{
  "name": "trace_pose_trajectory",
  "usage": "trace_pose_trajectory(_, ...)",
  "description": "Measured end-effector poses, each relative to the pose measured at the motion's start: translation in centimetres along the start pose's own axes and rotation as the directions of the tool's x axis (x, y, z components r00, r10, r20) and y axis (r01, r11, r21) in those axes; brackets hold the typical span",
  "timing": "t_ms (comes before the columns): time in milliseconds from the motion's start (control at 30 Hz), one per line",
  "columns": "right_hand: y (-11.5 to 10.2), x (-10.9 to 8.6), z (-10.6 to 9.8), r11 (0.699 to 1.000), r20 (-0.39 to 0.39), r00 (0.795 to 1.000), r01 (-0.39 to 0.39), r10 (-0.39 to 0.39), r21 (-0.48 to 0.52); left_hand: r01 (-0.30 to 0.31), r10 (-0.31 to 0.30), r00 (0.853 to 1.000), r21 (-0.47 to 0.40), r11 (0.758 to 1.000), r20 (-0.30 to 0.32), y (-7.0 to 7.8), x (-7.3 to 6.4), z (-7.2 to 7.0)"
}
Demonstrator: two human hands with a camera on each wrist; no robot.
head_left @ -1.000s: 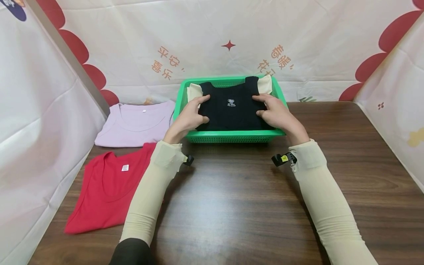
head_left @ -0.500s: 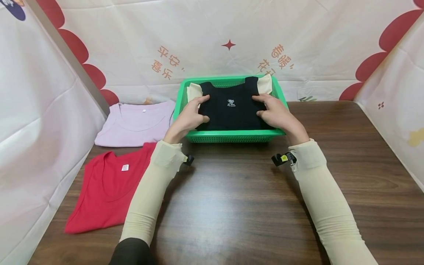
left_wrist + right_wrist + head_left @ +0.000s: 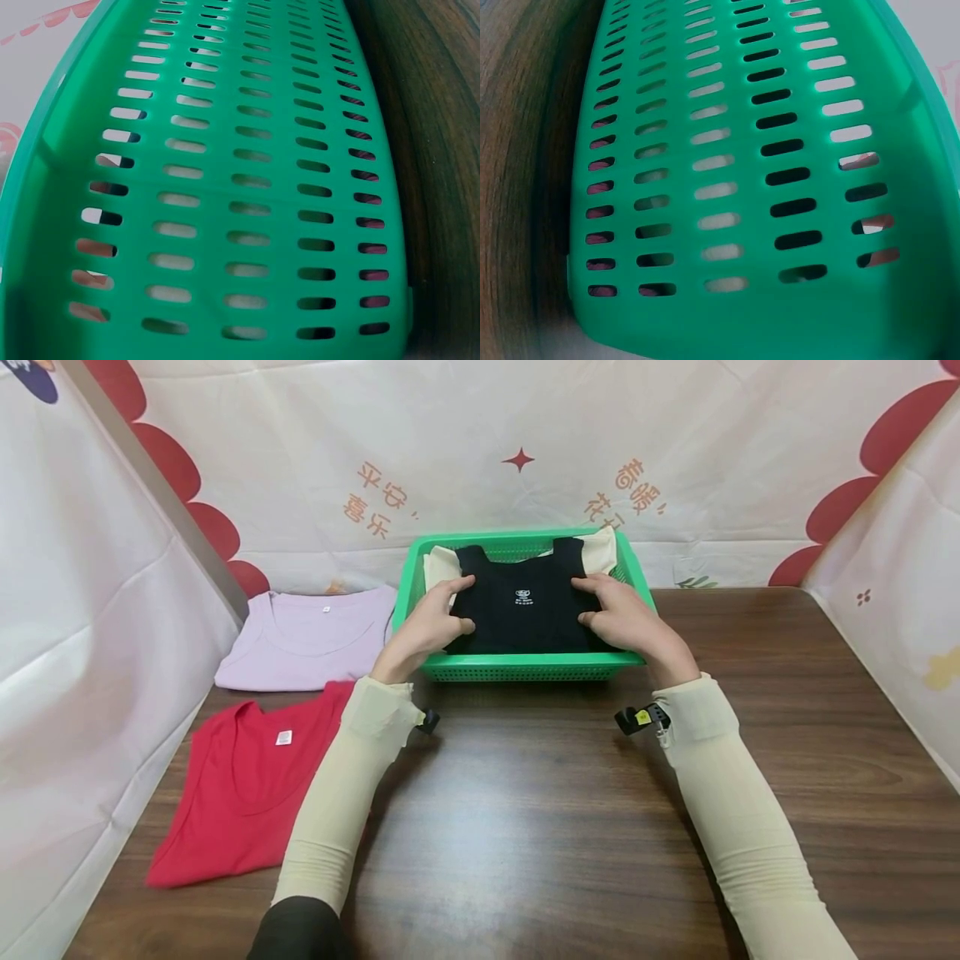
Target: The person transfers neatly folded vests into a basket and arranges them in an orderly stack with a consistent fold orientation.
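Note:
A folded black tank top (image 3: 522, 622) with a small white print lies over a cream garment (image 3: 597, 553) inside the green plastic basket (image 3: 532, 665). My left hand (image 3: 429, 625) grips the left side of the tank top, its thumb and index finger showing on the black cloth. At the opposite side, my right hand (image 3: 625, 618) holds it the same way. The other fingers of both hands are hidden. Both wrist views show the basket's slotted wall (image 3: 247, 180), with bits of skin and pale cloth behind the slots.
On the brown wooden table (image 3: 525, 810), a folded lavender top (image 3: 315, 639) lies left of the basket. Nearer to me is a red tank top (image 3: 255, 793), partly covered by my left forearm. A printed white curtain (image 3: 465, 418) stands behind the basket.
The black tank top's neckline and print have shifted slightly down, and a little more cream cloth and green basket show behind it. Both hands stay almost in place.

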State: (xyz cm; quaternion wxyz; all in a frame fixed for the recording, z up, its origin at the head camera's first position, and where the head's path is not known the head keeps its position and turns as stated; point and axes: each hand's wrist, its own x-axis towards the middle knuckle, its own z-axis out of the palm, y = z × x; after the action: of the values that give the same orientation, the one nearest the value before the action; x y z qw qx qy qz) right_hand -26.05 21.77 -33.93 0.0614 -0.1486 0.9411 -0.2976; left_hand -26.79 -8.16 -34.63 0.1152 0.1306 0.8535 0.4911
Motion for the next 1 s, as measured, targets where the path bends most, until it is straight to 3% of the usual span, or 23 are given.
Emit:
trace_pose_trajectory(467,0.02,0.01,0.05,0.996,0.008,1.000,0.013,-0.013,-0.084,0.093,-0.093,0.995,-0.013,0.996,0.024,0.12,0.18,-0.03)
trace_pose_trajectory(800,0.01,-0.02,0.22,0.989,0.011,1.000,0.030,-0.029,-0.147,0.047,-0.048,0.999,0.083,0.995,0.014,0.24,0.15,0.17)
trace_pose_trajectory(1000,-0.16,-0.08,0.32,0.983,0.035,0.998,0.048,-0.042,-0.177,0.056,-0.055,0.998,0.147,0.988,-0.009,0.16,0.04,0.29)
